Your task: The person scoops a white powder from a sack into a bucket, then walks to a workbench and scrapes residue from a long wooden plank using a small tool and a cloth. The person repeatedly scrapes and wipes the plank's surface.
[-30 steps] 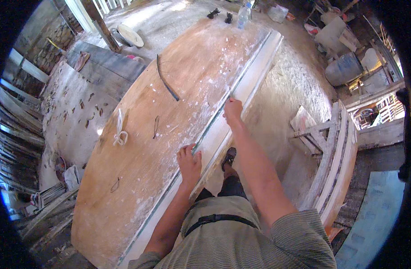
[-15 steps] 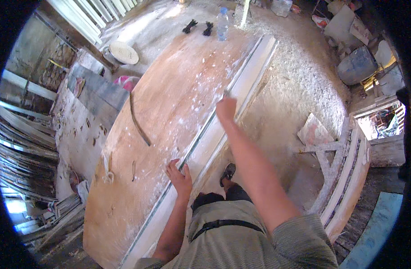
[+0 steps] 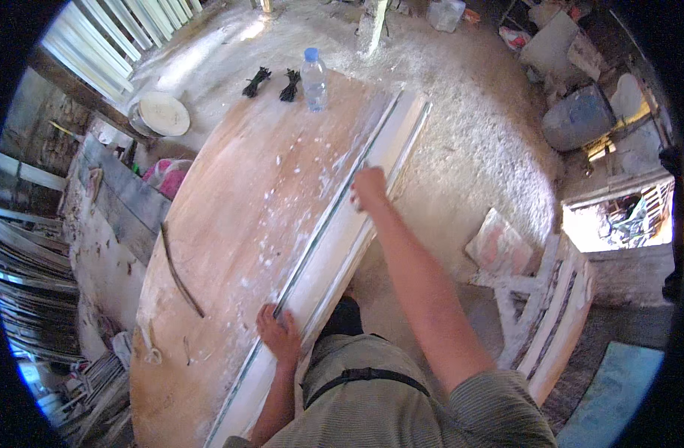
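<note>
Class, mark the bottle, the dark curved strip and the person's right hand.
Bottle (image 3: pixel 314 84), head view: clear body.
Dark curved strip (image 3: pixel 176 275), head view: about mid-length.
Right hand (image 3: pixel 370 187), head view: its back.

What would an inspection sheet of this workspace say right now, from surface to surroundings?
Surface: brown wooden tabletop, rounded left edge, flecked white.
Job's things: long whitish board along the tabletop's right side.
Clutter: clear plastic bottle with blue cap, two black bundles, dark curved strip, knotted white cord.
Hands: left hand at the board's left edge, fingers apart; right hand curled at the board, contents hidden.
Cables: nothing seen for certain; the bundles might be cord.
Surroundings: blue-grey barrel and slatted wooden frame, right; round pale-topped bucket, upper left.
</note>
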{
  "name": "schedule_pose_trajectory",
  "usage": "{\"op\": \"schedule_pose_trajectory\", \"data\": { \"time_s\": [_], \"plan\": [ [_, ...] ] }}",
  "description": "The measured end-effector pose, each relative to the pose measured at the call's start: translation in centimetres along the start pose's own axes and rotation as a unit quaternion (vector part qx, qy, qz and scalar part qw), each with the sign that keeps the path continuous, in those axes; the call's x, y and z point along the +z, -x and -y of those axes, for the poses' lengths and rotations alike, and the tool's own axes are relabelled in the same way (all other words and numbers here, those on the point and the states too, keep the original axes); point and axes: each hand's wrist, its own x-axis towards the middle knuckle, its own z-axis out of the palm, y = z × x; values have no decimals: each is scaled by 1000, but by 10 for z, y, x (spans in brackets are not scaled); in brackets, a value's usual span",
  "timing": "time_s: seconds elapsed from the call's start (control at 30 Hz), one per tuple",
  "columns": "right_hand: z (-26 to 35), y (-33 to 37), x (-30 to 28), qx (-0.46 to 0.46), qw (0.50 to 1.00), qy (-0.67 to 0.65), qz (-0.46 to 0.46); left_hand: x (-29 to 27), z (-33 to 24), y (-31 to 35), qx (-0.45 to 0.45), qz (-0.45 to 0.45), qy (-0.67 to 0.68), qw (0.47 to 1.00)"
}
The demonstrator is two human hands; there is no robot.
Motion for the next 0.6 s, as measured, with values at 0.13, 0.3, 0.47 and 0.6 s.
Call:
{"op": "schedule_pose_trajectory", "data": {
  "time_s": [0.13, 0.3, 0.47, 0.6],
  "plan": [
    [-50, 69, 9, -273, 915, 283, -88, 2, -5, -3, -34, -9, -19, 999],
    [-45, 13, 17, -269, 916, 276, -112, 11, -28, -24, -78, -35, -20, 996],
    [73, -177, -27, -147, 923, 344, -92, 65, -88, -78, -79, -91, 33, 992],
    [178, -300, -95, -75, 969, 234, 4, 122, -168, -131, -79, -127, 72, 986]
  ]
}}
